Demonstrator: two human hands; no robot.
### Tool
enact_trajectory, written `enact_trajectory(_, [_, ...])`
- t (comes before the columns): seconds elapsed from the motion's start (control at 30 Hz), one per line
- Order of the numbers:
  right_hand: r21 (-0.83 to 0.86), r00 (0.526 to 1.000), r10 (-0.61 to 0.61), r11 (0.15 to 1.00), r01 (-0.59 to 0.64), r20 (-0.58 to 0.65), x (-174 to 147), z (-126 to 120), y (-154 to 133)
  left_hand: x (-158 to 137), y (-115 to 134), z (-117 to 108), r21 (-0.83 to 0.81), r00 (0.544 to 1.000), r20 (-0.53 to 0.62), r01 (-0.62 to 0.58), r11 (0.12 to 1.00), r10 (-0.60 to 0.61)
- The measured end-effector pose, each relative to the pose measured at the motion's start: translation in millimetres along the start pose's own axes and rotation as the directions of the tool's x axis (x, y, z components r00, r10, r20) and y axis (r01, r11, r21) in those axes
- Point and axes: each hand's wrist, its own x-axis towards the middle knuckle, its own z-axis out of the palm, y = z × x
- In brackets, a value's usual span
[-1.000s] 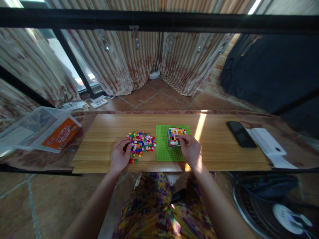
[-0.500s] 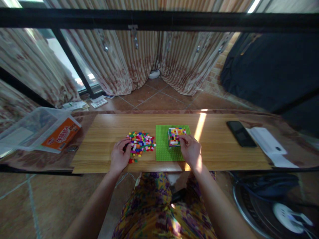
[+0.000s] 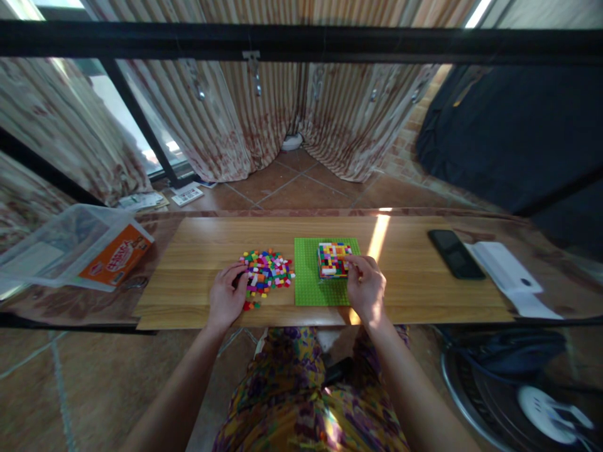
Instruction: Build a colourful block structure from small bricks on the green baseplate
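Many small coloured toy bricks [image 3: 268,269] lie in a loose pile on the board. At the pile's left edge my left hand [image 3: 228,294] rests with curled fingers, thumb and index tips close together; what they hold, if anything, is too small to make out. A green baseplate [image 3: 306,289] carries a low, multicoloured block build [image 3: 331,258]. My right hand [image 3: 367,285] is at the build's right side, its thumb and index finger pinched near the top edge. Whatever sits between those fingertips is hidden.
The wooden board [image 3: 211,233] lies on a cloth-covered table. A black phone [image 3: 456,253] and a white box [image 3: 506,273] are to the right. A clear plastic bin [image 3: 94,220] with an orange label stands to the left. A few bricks [image 3: 251,305] lie near the front edge.
My right hand has shifted slightly right, from over the build's top to its right edge, uncovering more of the top. My left hand stays at the pile.
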Motion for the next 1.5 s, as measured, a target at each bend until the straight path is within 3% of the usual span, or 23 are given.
enact_trajectory(0.8, [-0.365, 0.983, -0.093, 0.919, 0.147, 0.160, -12.7, 1.8, -0.5, 0.1, 0.5, 0.3, -0.002, 1.000, 0.022, 0.008, 1.000, -0.008])
enact_trajectory(1.0, [-0.346, 0.981, -0.049, 0.932, 0.113, 0.187, -15.4, 2.5, 1.9, 0.0, 2.1, -0.4, -0.005, 1.000, 0.023, 0.010, 1.000, -0.010])
enact_trajectory(1.27, [-0.344, 0.978, -0.082, 0.927, 0.146, 0.193, -9.9, -4.7, 0.0, 0.6, 0.3, 0.0, -0.004, 1.000, 0.017, -0.019, 1.000, 0.019])
enact_trajectory(1.4, [-0.249, 0.989, -0.077, 0.963, 0.106, 0.126, -14.1, -3.8, -20.5, -0.7, 1.8, 0.0, -0.013, 1.000, 0.015, -0.018, 1.000, 0.018])
enact_trajectory(1.5, [-0.073, 0.949, -0.161, 0.980, 0.187, 0.270, -28.3, 7.1, -49.8, -1.6, 3.4, 0.0, -0.025, 1.000, -0.001, 0.008, 1.000, -0.008])
